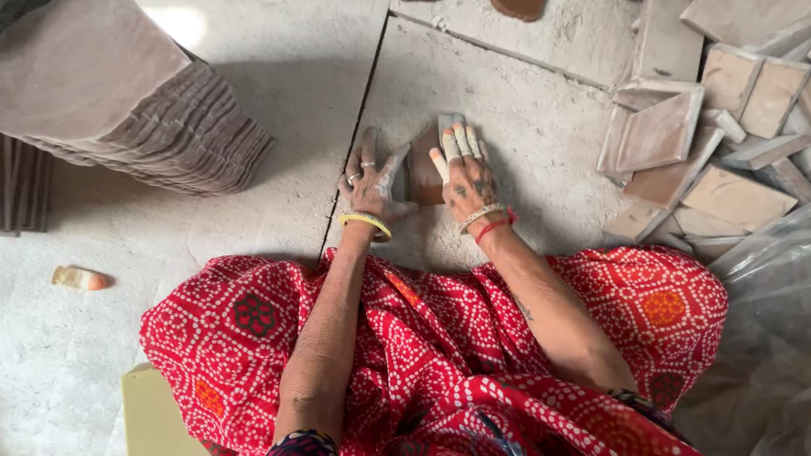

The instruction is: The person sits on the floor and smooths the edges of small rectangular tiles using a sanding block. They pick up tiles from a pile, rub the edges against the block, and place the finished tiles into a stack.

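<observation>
Head view: both hands, left (370, 184) and right (465, 176), fingers spread flat against a clay slab (423, 168), bare floor (513, 121) around.

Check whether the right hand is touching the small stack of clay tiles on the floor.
Touching. The head view shows the right hand lying flat on the tile stack, fingers across its top.

Small brown matt clay tile (423, 166): dusty, unglazed. Grey concrete floor (292, 52): rough, powdery. Red patterned cloth garment (436, 352): soft, matt. Clear plastic sheet (805, 320): glossy, crinkled.
</observation>
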The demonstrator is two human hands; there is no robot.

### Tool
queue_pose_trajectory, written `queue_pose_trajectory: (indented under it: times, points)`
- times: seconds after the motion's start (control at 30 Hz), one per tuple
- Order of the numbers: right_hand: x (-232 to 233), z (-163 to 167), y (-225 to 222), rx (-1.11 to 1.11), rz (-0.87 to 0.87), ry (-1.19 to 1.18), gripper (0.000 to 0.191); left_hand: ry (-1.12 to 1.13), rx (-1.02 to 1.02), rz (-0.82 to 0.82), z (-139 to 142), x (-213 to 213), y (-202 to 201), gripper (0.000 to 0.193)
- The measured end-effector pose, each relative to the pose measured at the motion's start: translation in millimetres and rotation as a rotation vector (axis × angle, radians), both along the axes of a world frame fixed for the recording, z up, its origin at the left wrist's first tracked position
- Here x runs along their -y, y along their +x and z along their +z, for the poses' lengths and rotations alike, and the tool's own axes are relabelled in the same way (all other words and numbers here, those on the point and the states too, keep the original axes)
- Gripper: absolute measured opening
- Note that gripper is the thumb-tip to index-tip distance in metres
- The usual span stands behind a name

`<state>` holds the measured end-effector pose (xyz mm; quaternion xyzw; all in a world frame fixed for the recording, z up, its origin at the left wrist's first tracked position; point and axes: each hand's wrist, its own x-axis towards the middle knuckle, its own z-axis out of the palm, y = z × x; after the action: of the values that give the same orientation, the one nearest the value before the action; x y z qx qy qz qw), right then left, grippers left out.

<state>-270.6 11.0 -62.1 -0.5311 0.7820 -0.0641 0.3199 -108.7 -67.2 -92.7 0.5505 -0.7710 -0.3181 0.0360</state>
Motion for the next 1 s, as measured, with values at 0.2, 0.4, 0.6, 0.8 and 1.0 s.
queue_pose_trajectory:
  times: [0.2, 0.4, 0.6, 0.8, 1.0]
  points:
    - [-9.5, 6.1, 4.8, -0.395, 0.41, -0.492, 0.042, 0.031, -0.037, 0.005, 1.2, 0.6, 1.4, 0.115]
    - [-10.0, 0.4, -9.0, -0.296, 0.364, -0.506, 0.052, -0.011, -0.02, 0.023, 5.1, -2.5, 0.9, 0.115]
    - [14.7, 2.3, -9.8, -0.225, 0.363, -0.333, 0.041, 0.015, -0.021, 0.01, 6.0, -3.0, 2.5, 0.116]
    - [12.9, 15.8, 5.8, -0.226, 0.543, -0.742, 0.045, -0.016, 0.008, 0.055, 2.8, 2.9, -3.6, 0.137]
    - [18.9, 15.2, 8.4, -0.283, 0.501, -0.435, 0.042, -0.028, -0.1, 0.14, -0.5, -2.4, -3.5, 0.15]
